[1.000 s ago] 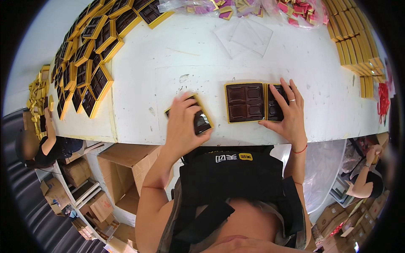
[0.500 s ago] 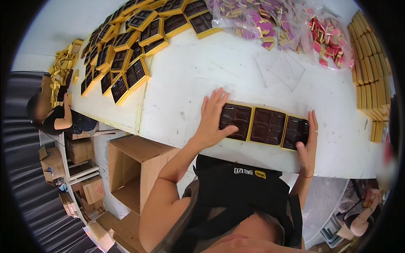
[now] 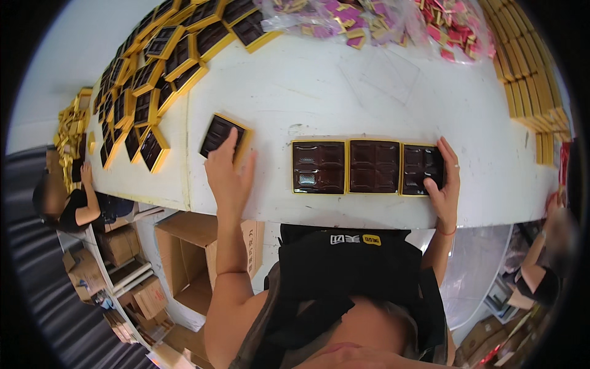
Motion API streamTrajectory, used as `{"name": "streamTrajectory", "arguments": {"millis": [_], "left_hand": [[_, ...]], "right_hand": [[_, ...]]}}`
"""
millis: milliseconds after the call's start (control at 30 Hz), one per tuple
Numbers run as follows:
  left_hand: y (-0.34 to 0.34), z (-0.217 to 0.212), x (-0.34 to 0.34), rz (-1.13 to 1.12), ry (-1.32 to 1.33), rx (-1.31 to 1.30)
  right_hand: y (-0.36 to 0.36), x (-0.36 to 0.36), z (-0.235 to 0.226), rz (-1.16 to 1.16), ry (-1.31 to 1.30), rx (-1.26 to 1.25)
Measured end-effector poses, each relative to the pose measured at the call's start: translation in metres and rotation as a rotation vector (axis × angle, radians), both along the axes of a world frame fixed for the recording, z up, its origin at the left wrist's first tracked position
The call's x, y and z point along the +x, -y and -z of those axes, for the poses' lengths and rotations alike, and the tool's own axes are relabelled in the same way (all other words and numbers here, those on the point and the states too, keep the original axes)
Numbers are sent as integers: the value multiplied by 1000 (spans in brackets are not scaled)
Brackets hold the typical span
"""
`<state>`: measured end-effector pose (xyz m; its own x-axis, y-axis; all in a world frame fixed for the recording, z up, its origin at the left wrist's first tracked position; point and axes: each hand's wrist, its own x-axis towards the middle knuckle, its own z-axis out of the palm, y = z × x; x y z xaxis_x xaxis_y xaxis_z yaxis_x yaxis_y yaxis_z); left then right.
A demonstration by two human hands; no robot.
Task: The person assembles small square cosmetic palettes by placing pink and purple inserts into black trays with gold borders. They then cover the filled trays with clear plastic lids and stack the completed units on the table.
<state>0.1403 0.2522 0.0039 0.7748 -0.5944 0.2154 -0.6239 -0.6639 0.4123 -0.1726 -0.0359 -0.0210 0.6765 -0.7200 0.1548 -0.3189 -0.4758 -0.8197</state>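
Tabletop (image 3: 276,98), pale and scuffed, carries a row of three dark, yellow-edged boxes in front of the worker: a left box (image 3: 318,166), a middle box (image 3: 374,166) and an end box (image 3: 416,169), set side by side and looking flush. The right hand (image 3: 447,181) spreads around the end box, thumb over its dark face, fingers along its outer edge. From where I stand I can't tell how hard it presses.

The left hand (image 3: 230,175) is at a separate loose box (image 3: 220,133), turned askew, well apart from the row and short of the heaped boxes (image 3: 145,77). One finger lies over its dark face, the thumb stands apart near the closer side; whether the two really pinch it, I can't tell.

To handle it well, I'd take the loose box by its yellow edges rather than the glossy moulded face, which looks easy to smudge or dent. I'd keep it level too, and square its askew edges before it touches anything. The right hand does best, I think, as a light, steady stop against the end box: too much push could skew the row. Farther back lie clear sheets (image 3: 381,77) and a bag of red pieces (image 3: 452,31), well apart from both hands.
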Motion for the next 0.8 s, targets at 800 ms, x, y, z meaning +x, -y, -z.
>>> {"name": "streamTrajectory", "arguments": {"millis": [800], "left_hand": [[42, -8, -23, 542, 11, -3]], "right_hand": [[46, 22, -40, -199, -253, -274]]}}
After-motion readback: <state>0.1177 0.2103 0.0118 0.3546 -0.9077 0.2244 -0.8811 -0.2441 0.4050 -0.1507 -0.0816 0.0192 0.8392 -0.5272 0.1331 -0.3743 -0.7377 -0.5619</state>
